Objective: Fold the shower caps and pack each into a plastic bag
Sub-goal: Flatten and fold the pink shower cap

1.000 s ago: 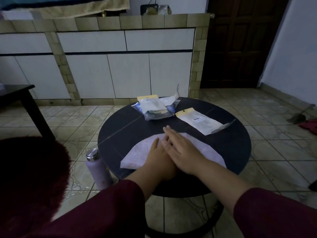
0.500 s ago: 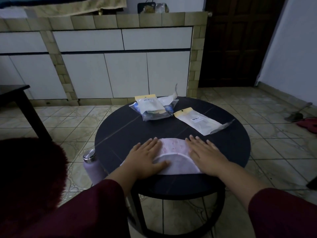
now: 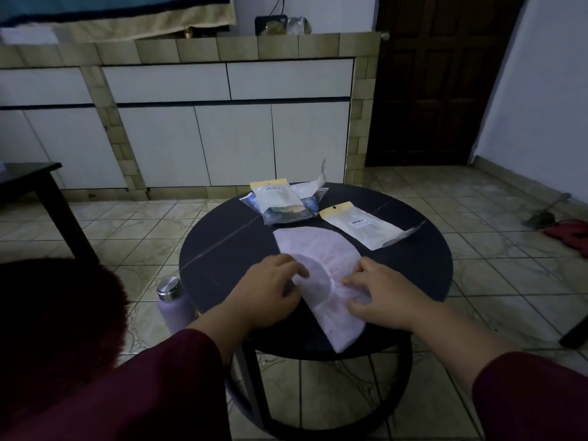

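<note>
Lying flat on the near half of the round dark table point(image 3: 222, 246), the pale shower cap point(image 3: 318, 259) is folded into a half-round shape whose straight edge runs from far-left to near-right, a position that lets both hands work along it. In the head view, the only one, the left hand point(image 3: 267, 294) rests at the cap's left edge with fingers curled onto the film, seemingly pinching or pinning that edge so the slippery sheet does not slide. The right hand point(image 3: 378, 297) lies on the cap's right side, fingers bent and spread on the material, pressing it down rather than lifting it; neither hand is clenched, and whether either truly grips a layer I cannot tell. The fold looks partly done, with at least one more fold likely needed before packing. Just beyond the cap on the right lies an empty plastic bag point(image 3: 362, 226) with a yellow header, its open end pointing right, kept within easy reach for the cap. Further back, a pile of packed bags point(image 3: 280, 202) sits at the far edge, out of the working area. A lilac bottle point(image 3: 173, 307) stands on the floor left of the table.
</note>
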